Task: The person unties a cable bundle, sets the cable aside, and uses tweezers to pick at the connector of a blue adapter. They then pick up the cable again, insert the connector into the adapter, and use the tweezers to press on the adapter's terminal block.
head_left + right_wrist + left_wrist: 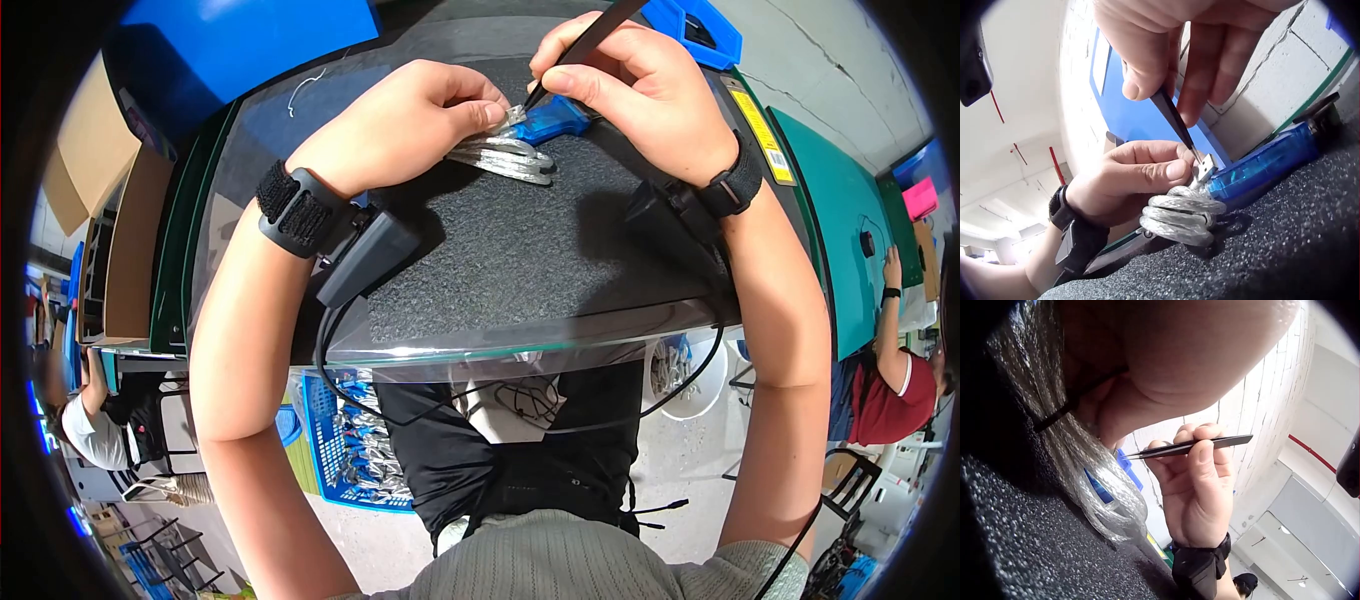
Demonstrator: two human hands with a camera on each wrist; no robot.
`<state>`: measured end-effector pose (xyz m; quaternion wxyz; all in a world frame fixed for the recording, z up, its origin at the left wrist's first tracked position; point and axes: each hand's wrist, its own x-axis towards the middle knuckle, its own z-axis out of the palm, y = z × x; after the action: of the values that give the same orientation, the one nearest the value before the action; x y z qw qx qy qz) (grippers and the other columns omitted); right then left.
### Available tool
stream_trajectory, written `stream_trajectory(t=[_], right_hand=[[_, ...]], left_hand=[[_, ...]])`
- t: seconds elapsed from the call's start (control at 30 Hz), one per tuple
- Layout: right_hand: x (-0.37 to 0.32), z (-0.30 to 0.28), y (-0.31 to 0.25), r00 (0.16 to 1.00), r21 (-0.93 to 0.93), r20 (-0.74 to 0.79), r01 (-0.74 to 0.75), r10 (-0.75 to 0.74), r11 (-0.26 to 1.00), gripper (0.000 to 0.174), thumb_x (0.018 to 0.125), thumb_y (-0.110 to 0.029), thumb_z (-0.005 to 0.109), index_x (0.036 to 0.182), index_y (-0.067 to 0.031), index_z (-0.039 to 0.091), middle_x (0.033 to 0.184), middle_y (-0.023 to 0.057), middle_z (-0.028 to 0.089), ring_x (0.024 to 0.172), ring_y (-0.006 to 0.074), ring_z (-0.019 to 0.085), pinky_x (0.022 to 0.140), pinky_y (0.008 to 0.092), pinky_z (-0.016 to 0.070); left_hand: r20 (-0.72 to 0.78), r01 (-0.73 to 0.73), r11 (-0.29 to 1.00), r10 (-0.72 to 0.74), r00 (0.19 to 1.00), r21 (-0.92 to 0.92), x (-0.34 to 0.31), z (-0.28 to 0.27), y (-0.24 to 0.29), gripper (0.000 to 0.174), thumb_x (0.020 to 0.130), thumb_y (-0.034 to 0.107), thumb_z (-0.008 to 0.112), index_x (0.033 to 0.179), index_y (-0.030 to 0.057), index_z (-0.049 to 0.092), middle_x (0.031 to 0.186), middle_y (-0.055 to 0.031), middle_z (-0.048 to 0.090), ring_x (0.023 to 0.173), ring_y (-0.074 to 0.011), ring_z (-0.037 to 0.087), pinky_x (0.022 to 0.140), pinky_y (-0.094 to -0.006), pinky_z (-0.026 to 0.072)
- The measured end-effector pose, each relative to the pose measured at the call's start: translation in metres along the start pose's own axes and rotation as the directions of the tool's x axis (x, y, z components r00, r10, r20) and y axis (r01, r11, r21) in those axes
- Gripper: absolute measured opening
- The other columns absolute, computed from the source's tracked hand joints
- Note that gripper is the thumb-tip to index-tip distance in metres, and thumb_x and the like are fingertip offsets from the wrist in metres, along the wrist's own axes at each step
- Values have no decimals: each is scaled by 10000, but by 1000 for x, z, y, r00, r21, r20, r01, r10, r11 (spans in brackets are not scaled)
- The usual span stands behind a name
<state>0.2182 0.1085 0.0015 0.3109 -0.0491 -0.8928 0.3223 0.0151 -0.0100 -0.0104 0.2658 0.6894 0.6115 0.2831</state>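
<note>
Head view shows the coiled silver cable [505, 162] and blue connector [550, 120] lying near the far edge of the desk [460, 265] — from there, open dark surface runs between the wrists to the near edge. The left hand [410, 118] pinches the cable end beside its metal plug [1206, 169]; the right hand [650, 95] grips black tweezers [592, 42], tips right at the plug, contact hard to make out. The frame cuts off the tweezers' rear end — and in the left wrist view the coil hides most of the connector
</note>
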Motion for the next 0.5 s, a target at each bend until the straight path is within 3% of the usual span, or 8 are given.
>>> stream_trajectory(t=[0.03, 0.1, 0.5], right_hand=[[-1, 1, 3, 1000, 0, 0, 0, 0, 1000, 145, 890, -118, 669, 979, -3, 672, 874, 77, 664, 785, 168, 624, 720, 285, 490], [-5, 5, 13, 1000, 103, 15, 16, -18, 995, 129, 937, -75, 621, 1035, 4, 652, 993, 41, 638, 917, 122, 605, 838, 259, 487], [-3, 6, 9, 992, -14, -29, 122, -122, 992, 182, 900, -143, 654, 1030, -18, 679, 919, 67, 673, 844, 159, 635, 788, 285, 499]], left_hand=[[-1, 0, 1000, 0, 1000, 0, 0, 0, 0, 270, 1005, 238, 560, 1052, -12, 652, 811, 34, 604, 764, -46, 505, 705, -228, 434], [-4, 28, 1000, -28, 1000, 2, -1, -1, 3, 266, 1003, 241, 565, 1047, -5, 656, 815, 34, 605, 767, -43, 504, 706, -224, 432], [15, 57, 998, -57, 998, 12, 0, -1, 3, 255, 1005, 213, 561, 1071, -17, 648, 859, 21, 635, 795, -43, 524, 731, -220, 442]])
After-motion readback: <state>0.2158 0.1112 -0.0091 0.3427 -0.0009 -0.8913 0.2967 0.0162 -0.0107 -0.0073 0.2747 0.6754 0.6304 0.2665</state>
